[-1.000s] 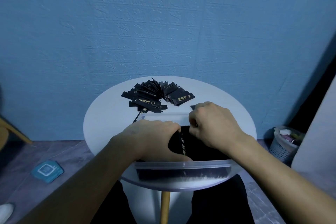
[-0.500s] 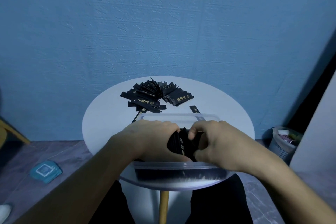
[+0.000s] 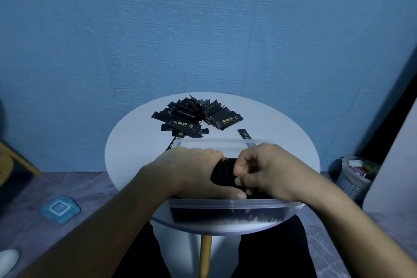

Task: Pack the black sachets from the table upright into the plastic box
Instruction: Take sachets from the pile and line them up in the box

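Observation:
A clear plastic box (image 3: pixel 228 204) sits at the near edge of the round white table (image 3: pixel 135 142). Both my hands are inside it. My left hand (image 3: pixel 191 171) grips a bundle of upright black sachets (image 3: pixel 222 172) from the left. My right hand (image 3: pixel 266 171) presses on the same bundle from the right, fingers curled against it. A fan-shaped pile of loose black sachets (image 3: pixel 196 117) lies at the far side of the table. One single sachet (image 3: pixel 244 134) lies just behind the box's far rim.
A blue textured wall stands behind the table. A grey basket (image 3: pixel 354 178) sits on the floor at the right, a blue packet (image 3: pixel 61 209) on the floor at the left. A wooden chair leg (image 3: pixel 15 158) shows at the far left.
My right hand has come down from the box's far rim into the box and closed against the sachet bundle. My left hand has stayed on the bundle.

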A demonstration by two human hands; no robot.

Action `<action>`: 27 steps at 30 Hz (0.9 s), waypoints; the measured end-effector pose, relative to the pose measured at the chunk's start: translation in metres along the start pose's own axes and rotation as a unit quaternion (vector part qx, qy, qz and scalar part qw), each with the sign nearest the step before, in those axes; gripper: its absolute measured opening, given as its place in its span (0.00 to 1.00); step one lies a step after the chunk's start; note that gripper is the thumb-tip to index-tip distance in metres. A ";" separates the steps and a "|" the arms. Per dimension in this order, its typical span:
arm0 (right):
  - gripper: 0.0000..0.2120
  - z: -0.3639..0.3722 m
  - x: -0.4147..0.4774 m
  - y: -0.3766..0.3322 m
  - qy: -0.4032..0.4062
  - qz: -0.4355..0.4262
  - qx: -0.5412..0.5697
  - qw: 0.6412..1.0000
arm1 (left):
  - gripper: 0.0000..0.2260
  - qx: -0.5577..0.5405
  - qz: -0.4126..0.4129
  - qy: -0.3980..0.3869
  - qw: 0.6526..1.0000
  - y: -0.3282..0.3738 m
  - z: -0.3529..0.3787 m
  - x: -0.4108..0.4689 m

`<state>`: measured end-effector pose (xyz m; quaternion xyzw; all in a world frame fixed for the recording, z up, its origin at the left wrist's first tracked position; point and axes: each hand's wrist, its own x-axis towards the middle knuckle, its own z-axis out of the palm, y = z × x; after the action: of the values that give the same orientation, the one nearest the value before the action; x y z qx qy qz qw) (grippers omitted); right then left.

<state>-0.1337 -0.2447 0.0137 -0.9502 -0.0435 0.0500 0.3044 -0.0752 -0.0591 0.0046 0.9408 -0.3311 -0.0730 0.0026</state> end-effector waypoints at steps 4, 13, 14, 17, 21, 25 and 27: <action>0.06 -0.002 -0.001 0.001 -0.017 -0.010 0.003 1.000 | 0.38 0.003 -0.001 0.010 1.000 0.001 0.002 -0.001; 0.11 0.000 0.008 0.001 -0.029 -0.035 0.019 0.999 | 0.34 -0.022 0.024 0.002 0.999 0.000 0.003 0.003; 0.10 0.001 0.009 0.000 -0.027 -0.038 0.010 0.999 | 0.34 -0.024 0.026 -0.003 0.999 -0.001 0.004 0.004; 0.06 -0.002 0.013 0.000 -0.052 -0.049 -0.018 0.997 | 0.36 -0.016 0.026 -0.012 0.999 -0.004 0.006 0.006; 0.03 -0.009 0.022 0.005 0.005 -0.033 -0.112 0.993 | 0.37 -0.010 0.020 -0.015 1.000 -0.004 0.007 0.007; 0.08 -0.009 0.033 0.011 0.118 -0.022 -0.297 0.947 | 0.33 -0.014 0.016 -0.009 1.000 -0.002 0.004 0.005; 0.10 -0.007 0.039 0.011 0.113 -0.027 -0.330 0.937 | 0.32 -0.014 0.016 -0.010 1.000 -0.001 0.004 0.004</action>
<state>-0.0940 -0.2536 0.0104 -0.9951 -0.0486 -0.0828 -0.0219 -0.0717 -0.0606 0.0002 0.9346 -0.3445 -0.0870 0.0138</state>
